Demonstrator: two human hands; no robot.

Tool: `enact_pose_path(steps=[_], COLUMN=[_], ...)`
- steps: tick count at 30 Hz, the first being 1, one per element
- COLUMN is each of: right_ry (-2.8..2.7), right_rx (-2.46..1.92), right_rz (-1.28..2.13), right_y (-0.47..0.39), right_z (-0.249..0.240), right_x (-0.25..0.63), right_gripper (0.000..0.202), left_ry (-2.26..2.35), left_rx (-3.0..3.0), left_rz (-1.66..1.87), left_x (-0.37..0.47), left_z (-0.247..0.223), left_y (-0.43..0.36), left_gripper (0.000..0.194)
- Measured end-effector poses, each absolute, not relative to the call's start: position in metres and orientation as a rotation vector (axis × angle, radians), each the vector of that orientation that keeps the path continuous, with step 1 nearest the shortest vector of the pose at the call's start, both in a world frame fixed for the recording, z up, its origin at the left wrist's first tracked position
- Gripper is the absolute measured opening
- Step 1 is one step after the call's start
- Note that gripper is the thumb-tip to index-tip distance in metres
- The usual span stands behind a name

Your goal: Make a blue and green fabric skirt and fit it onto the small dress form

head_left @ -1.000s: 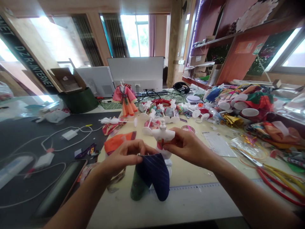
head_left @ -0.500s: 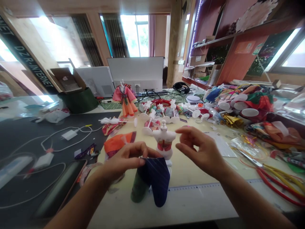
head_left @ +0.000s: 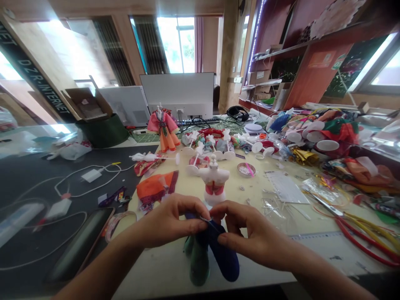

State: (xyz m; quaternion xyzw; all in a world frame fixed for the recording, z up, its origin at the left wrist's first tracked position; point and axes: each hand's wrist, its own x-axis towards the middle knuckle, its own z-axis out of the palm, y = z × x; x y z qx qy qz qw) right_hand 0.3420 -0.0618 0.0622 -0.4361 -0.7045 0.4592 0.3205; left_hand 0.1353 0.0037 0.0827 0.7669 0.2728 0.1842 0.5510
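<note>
Dark blue cloth [head_left: 225, 254], joined with green cloth [head_left: 199, 262], hangs in front of a small white mannequin [head_left: 215, 175] that wears a red and gold top. My left hand [head_left: 179, 218] pinches the cloth's upper edge between thumb and fingers. From the other side my right hand [head_left: 246, 233] grips the same blue cloth, its fingertips close to those of my left hand. The mannequin stands upright just beyond both hands, and its lower part is hidden behind them.
Orange cloth [head_left: 156, 187] lies left of the mannequin, a small round dish [head_left: 246, 169] to its right. Scissors [head_left: 325, 203], a ruler [head_left: 315, 236] and red cords are at the right. A phone [head_left: 84, 246] and white cables lie left. Behind stands a dressed figure [head_left: 164, 127].
My right hand has come down and left from beside the mannequin and taken hold of the blue cloth. The cloth has shifted slightly right and nearer. The round dish is now uncovered.
</note>
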Motion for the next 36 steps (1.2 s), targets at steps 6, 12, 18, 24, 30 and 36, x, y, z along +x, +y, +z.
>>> enact_pose_path(steps=[6, 12, 18, 24, 30, 36], right_ry=[-1.766, -1.735, -1.738, -1.73, -1.74, -1.651], right_rx=[-1.074, -1.017, -1.064, -1.214, -1.266, -1.21], right_rz=[1.421, 1.308, 1.253, 1.291, 1.248, 1.344], right_y=[-0.059, -0.06, -0.067, -0.073, -0.078, -0.083], right_z=[0.059, 0.057, 0.058, 0.054, 0.051, 0.046], right_x=[0.345, 0.343, 0.35, 0.355, 0.36, 0.35], right_gripper=[0.019, 0.009, 0.008, 0.012, 0.013, 0.013], left_ry=[0.717, 0.745, 0.634, 0.679, 0.739, 0.993], left_rx=[1.914, 1.978, 2.015, 2.109, 2.421, 2.714], left_rz=[0.361, 0.267, 0.128, 0.183, 0.158, 0.449], left_x=[0.139, 0.145, 0.141, 0.13, 0.119, 0.112], left_z=[0.084, 0.08, 0.083, 0.074, 0.069, 0.058], left_y=[0.002, -0.002, 0.005, 0.006, 0.006, 0.001], left_gripper=[0.009, 0.016, 0.016, 0.012, 0.01, 0.019])
